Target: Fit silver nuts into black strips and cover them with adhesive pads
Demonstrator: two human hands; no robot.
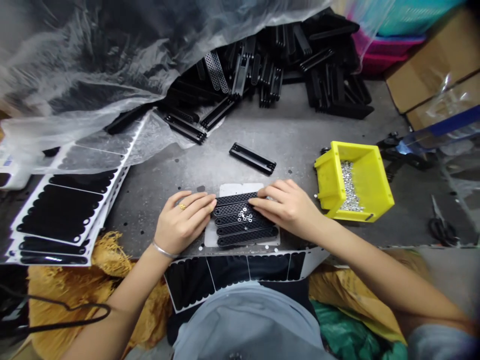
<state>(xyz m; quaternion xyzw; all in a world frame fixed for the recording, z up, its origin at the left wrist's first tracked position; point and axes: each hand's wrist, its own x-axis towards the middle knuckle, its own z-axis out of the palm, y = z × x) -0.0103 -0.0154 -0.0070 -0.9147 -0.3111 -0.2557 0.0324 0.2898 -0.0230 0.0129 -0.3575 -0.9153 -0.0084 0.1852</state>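
Several black perforated strips (243,220) lie side by side on a white plate (234,189), with a small cluster of silver rings (244,215) on top of them. My left hand (183,217) presses its fingertips on the left end of the upper strips. My right hand (285,206) has its fingers over the strips' right end. A yellow plastic bin (354,182) holding loose small silver parts stands to the right of my right hand, apart from it.
A black slotted bar (252,158) lies on the grey metal table (300,130) beyond my hands. Black parts (300,65) are piled at the back under clear plastic sheeting (93,65). Sheets of black pads (60,212) lie at left, scissors (442,227) at right.
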